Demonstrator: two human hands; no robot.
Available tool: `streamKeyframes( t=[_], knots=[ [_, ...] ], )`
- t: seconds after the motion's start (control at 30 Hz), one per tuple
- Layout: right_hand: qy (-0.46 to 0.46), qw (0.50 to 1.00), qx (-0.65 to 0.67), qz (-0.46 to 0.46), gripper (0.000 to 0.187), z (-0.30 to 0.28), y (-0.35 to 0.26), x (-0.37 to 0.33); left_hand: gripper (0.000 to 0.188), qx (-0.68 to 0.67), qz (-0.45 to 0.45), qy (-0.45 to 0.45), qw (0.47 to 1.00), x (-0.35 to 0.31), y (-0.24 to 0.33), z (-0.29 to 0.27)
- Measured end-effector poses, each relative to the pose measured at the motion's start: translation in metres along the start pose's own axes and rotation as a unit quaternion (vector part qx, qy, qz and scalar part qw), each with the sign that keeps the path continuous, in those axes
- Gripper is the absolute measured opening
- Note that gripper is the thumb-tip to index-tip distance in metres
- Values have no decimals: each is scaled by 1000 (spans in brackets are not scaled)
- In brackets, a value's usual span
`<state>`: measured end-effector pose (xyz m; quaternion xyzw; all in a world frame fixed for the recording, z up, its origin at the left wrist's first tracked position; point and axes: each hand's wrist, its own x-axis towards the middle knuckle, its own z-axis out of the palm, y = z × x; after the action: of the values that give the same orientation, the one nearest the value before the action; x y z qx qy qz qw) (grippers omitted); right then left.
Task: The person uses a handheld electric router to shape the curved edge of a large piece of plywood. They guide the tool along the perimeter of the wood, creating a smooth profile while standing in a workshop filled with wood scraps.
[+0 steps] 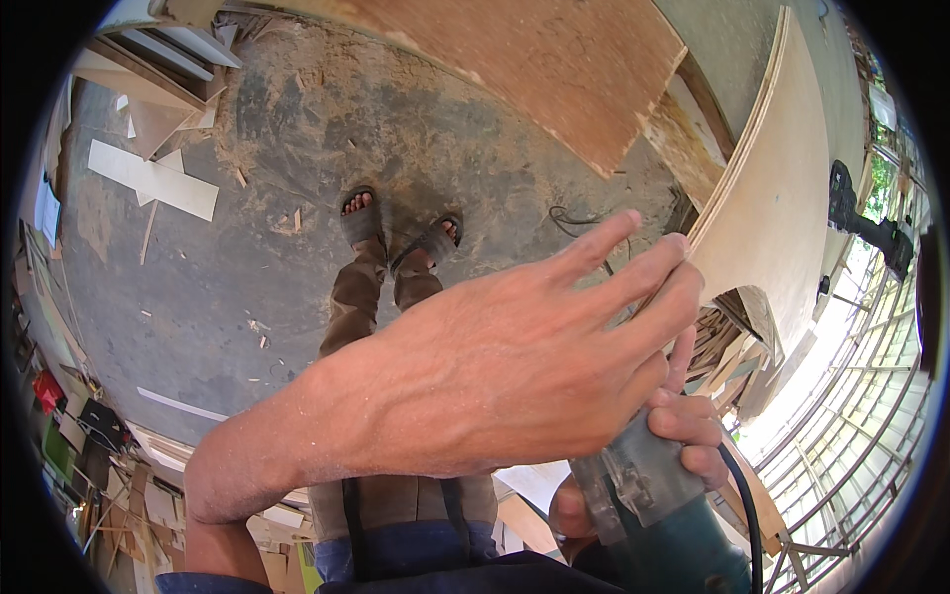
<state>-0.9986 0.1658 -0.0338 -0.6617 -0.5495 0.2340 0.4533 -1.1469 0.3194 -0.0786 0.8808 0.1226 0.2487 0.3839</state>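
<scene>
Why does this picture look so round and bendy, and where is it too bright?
In the head view, the fisheye lens gives a round picture with black corners; in the head view, the grille at the right looks bowed, with glare washing out part of it; also in the head view, the left hand looms large, being near the camera.

crossed white board offcuts (153, 180) lie on the concrete floor (228, 287) at ten o'clock; a brown plywood sheet (534, 74) spans twelve to one, a black cordless drill (871, 226) sits near three, a metal grille (841, 416) near four, wood scraps (158, 503) at eight.
</scene>
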Motion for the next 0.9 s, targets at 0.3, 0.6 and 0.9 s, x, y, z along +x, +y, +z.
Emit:
streamKeyframes(
  t=[0.3,0.6,0.9],
  knots=[
    [-15,999,-31,22,88,-6,-11,-2,38,-27,-6,15,1000,1,4,0],
    [-43,999,-21,22,86,-8,-10,-1,24,-59,-13,12,998,-1,5,4],
    [-17,998,-36,39,90,-2,-14,-2,25,-46,-9,21,999,-2,2,6]
  ],
)
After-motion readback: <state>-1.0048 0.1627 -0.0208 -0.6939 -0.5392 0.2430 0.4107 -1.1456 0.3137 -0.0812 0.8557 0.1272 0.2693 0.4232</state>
